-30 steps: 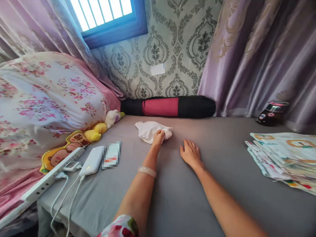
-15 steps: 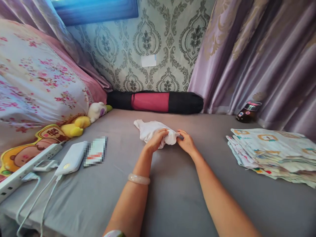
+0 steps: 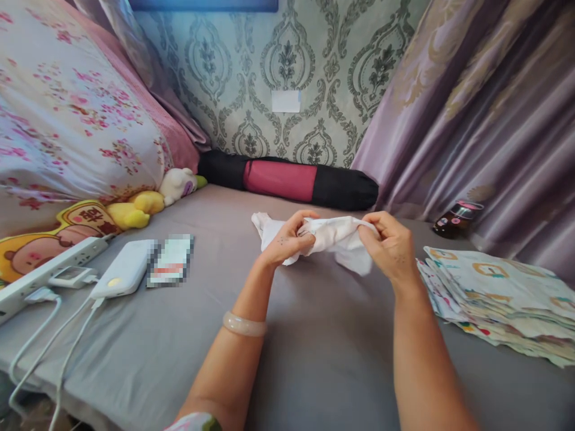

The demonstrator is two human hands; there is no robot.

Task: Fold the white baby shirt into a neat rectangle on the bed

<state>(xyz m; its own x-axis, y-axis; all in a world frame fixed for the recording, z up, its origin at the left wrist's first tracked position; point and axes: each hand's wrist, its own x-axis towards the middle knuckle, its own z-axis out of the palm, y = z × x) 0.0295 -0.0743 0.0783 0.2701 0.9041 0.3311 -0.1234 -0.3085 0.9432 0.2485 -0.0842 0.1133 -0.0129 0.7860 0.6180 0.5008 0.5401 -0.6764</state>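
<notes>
A crumpled white piece of cloth (image 3: 335,233), perhaps a small garment, is stretched between my two hands above the grey sheet. My left hand (image 3: 291,238) grips its middle, thumb and fingers pinched on the fabric. At the cloth's right end, my right hand (image 3: 390,245) pinches the edge between thumb and fingers. One end of the cloth sticks out to the left behind my left hand, and a loose fold hangs down near my right. A pale bangle (image 3: 245,325) circles my left wrist.
Folded printed cloths (image 3: 503,293) are stacked at the right, with a dark bottle (image 3: 458,218) behind them. A black and red roll bag (image 3: 281,178) lies along the wall. Left are a power strip (image 3: 58,263), a white power bank (image 3: 123,269), cables, a blurred flat object (image 3: 171,258) and plush toys (image 3: 135,209).
My right hand has moved right and pulled the cloth's end out, so the cloth is now stretched wider and partly raised. The view has tilted slightly.
</notes>
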